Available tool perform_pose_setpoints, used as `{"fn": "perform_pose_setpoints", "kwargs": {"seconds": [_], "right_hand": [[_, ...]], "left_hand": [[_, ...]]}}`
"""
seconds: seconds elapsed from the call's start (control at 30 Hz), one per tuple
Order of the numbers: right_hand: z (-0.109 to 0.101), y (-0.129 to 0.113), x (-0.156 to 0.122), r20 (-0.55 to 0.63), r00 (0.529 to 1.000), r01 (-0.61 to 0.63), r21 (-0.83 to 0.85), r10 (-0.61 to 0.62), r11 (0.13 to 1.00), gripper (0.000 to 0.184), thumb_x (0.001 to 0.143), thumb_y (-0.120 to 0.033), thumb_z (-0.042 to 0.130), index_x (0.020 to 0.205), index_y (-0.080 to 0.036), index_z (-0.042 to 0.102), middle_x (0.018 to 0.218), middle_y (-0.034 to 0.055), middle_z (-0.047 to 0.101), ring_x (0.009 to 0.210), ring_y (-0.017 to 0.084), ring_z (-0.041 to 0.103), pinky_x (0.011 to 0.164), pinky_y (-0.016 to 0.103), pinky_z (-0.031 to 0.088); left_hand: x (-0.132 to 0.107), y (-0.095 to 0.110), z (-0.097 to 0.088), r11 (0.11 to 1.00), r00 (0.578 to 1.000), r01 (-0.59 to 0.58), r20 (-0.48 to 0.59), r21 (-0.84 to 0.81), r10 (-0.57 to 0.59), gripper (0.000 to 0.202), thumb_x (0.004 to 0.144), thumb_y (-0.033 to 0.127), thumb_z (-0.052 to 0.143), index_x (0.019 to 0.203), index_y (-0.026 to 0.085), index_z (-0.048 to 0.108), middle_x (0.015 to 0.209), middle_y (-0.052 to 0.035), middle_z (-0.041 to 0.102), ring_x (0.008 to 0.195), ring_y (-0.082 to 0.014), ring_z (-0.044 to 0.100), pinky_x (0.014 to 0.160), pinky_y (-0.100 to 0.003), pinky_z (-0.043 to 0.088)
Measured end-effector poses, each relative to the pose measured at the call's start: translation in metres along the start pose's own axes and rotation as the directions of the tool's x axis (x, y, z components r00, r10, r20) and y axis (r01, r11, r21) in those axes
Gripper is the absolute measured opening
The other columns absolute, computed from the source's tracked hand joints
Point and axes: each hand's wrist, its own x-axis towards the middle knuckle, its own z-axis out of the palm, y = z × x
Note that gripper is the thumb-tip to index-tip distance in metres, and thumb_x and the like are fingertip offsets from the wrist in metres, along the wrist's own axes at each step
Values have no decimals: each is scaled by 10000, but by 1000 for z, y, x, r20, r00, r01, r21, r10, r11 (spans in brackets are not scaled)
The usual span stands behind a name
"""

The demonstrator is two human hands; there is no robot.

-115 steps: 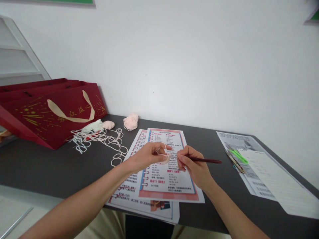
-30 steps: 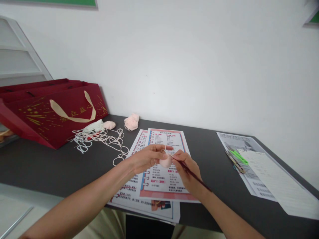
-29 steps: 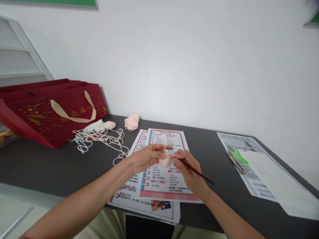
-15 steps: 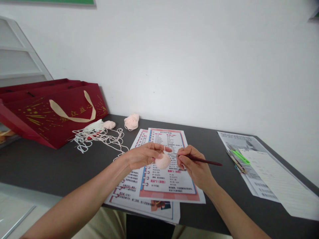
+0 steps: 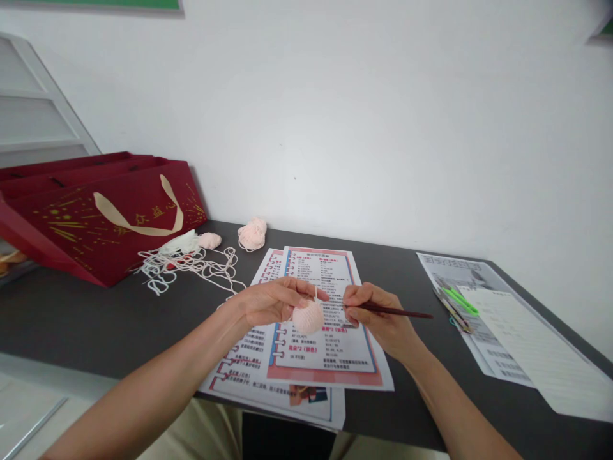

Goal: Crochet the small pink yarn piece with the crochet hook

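My left hand (image 5: 275, 300) pinches a small round pale pink crochet piece (image 5: 308, 317), with a strand of yarn rising over the extended index finger. My right hand (image 5: 373, 313) is closed on a crochet hook (image 5: 395, 310) with a dark reddish-brown handle that points right. The hook's thin tip reaches toward the crochet piece; whether it touches the stitches is too small to tell. Beneath both hands lies a printed pattern sheet (image 5: 330, 374), overlapping another sheet (image 5: 287, 409).
A dark red gift bag (image 5: 96, 217) stands at the left. Near it lie tangled white yarn (image 5: 163, 265), a small pink piece (image 5: 209, 240) and a pink yarn ball (image 5: 252, 234). At the right, green-handled scissors (image 5: 462, 300) rest on papers (image 5: 536, 345). A wall (image 5: 335, 128) backs the table.
My right hand with the hook has moved slightly right, away from the crochet piece. The piece has shifted a little down and left in my left hand.
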Motion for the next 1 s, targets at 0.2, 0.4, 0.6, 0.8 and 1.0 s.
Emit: {"fn": "perform_pose_setpoints", "kwargs": {"seconds": [0.2,0.4,0.6,0.8,1.0], "right_hand": [[8,-5,3,-21,992,-116,257,126,959,118,745,-233,705,721,-191,597,655,-19,558,504,89,445,477,244,314],[17,-8,5,-55,962,-215,443,266,870,127,728,-196,688,674,-180,575,580,-29,525,464,70,380,423,204,256],[16,-1,5,-55,972,-191,380,228,905,121,781,-189,649,694,-182,566,571,-26,547,481,81,420,444,217,267],[11,8,0,-100,994,-49,27,51,998,159,829,-246,627,706,-183,548,563,-37,521,490,86,410,486,250,289],[12,14,-5,-144,989,13,-189,-41,982,168,865,-253,578,716,-193,530,599,-37,490,516,100,403,494,263,290]], "left_hand": [[-2,0,2,991,999,-33,13,131,31,313,668,177,741,977,134,718,743,-26,660,599,-86,560,570,-204,396],[-1,0,4,950,991,-128,-6,283,135,274,702,184,729,974,153,708,707,8,610,600,-72,511,587,-203,366],[4,-8,4,895,962,-236,-41,379,271,282,717,223,733,990,174,682,685,31,565,635,-81,500,636,-228,361],[6,-11,8,837,939,-243,-96,490,329,290,731,279,725,991,171,653,655,47,540,601,-78,482,608,-231,350],[5,-10,15,804,919,-209,-171,557,356,277,745,262,699,993,153,641,715,20,598,675,-105,557,672,-256,420]]}}
